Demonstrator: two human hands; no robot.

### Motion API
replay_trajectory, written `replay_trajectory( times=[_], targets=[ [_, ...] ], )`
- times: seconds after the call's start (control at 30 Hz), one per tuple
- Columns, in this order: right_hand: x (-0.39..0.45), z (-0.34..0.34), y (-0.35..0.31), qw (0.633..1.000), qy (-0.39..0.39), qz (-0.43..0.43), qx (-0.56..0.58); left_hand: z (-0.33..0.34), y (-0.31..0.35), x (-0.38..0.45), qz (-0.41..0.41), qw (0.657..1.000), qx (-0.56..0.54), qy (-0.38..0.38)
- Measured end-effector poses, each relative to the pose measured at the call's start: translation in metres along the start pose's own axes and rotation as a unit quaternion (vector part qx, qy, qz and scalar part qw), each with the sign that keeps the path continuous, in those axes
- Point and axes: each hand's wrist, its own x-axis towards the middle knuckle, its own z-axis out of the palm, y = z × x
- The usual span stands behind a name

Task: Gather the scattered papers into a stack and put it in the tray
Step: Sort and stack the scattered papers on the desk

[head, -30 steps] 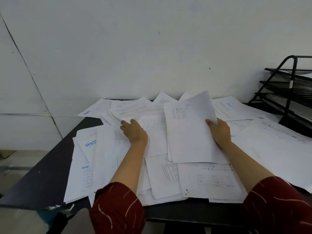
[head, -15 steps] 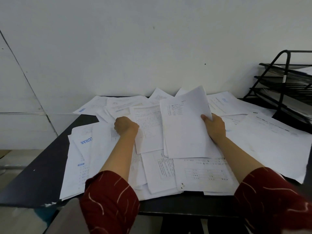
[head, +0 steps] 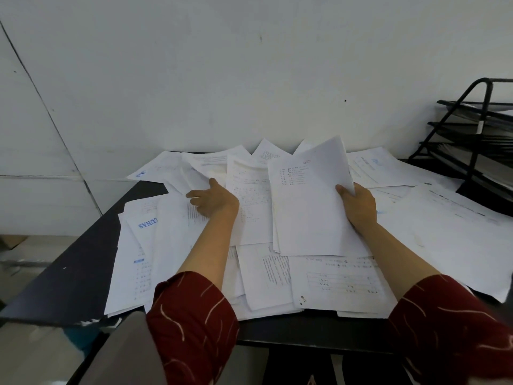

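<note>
The right hand [head: 358, 207] has its grip clamped on a thin stack of sheets [head: 311, 198], thumb on top at the right edge, fingers hidden beneath; the stack tilts up off the pile. The left hand [head: 215, 200] reaches forward with its grip apart, fingers spread and resting on loose scattered papers [head: 177, 240] just left of the held stack. Both forearms stretch forward from dark red sleeves [head: 194, 323]. More papers cover the dark bench [head: 69, 273] all around both hands. The black tiered tray [head: 477, 140] stands well to the right of the right hand.
</note>
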Motion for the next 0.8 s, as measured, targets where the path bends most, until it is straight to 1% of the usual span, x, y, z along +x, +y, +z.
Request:
replay_trajectory(
  times=[0.13,0.23,0.33,0.43,0.5,0.57,0.7,0.8],
  targets=[
    [0.001,0.000,0.000,1.000,-0.002,-0.001,0.003,-0.005,-0.001,0.002,-0.017,0.999,-0.004,-0.027],
    [0.000,0.000,0.000,1.000,-0.002,-0.001,0.008,-0.008,-0.003,0.006,-0.043,0.999,0.009,-0.029],
    [-0.001,-0.001,-0.001,1.000,-0.002,-0.007,0.009,-0.011,-0.005,0.015,-0.064,0.997,-0.014,-0.032],
    [-0.001,-0.002,-0.002,1.000,-0.006,-0.005,0.001,-0.012,-0.007,0.020,-0.047,0.998,-0.035,-0.039],
    [0.000,-0.002,-0.001,1.000,-0.006,-0.006,0.003,-0.009,-0.009,0.021,-0.036,0.998,-0.050,-0.028],
    [0.000,-0.002,0.000,1.000,-0.003,-0.006,0.007,-0.008,-0.010,0.020,-0.043,0.997,-0.054,-0.019],
    [-0.001,-0.001,0.001,1.000,-0.005,-0.008,0.009,-0.015,-0.006,0.016,-0.077,0.996,-0.042,-0.027],
    [0.000,-0.002,0.002,1.000,-0.004,-0.005,0.012,-0.019,-0.006,0.021,-0.061,0.996,-0.047,-0.034]
  ],
)
